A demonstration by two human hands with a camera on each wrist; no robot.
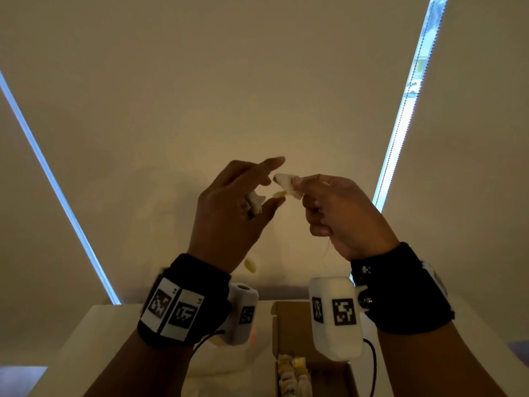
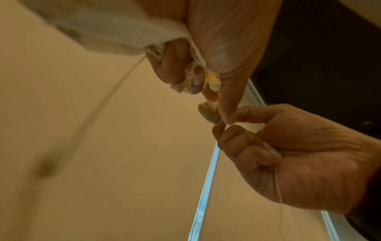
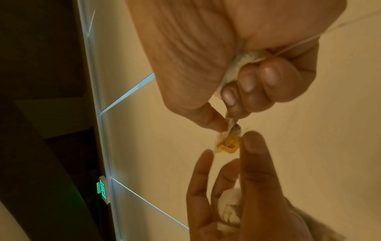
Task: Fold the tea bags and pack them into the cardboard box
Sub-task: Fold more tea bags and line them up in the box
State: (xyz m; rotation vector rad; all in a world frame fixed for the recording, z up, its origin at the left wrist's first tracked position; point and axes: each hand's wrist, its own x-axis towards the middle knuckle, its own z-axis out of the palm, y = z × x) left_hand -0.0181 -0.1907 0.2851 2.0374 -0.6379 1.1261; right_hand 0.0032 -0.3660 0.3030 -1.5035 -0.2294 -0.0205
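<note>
Tea bag (image 1: 286, 183) held raised above the cardboard box (image 1: 292, 319), pinched by right hand (image 1: 340, 216) thumb and forefinger; left hand (image 1: 229, 219) clasps a second crumpled tea bag (image 1: 254, 202), forefinger extended; folded bags (image 1: 292, 373) in box.

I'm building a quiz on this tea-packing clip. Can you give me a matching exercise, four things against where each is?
Things:
1. right hand
2. left hand
3. open brown cardboard box
4. small yellow paper tag

Places or states:
A. on the white table, tea bags lined up inside
B. between the two hands' fingertips
C. pinches a white tea bag
D. crumpled white bag tucked against its palm, fingers extended

Pairs: 1-C, 2-D, 3-A, 4-B
</note>
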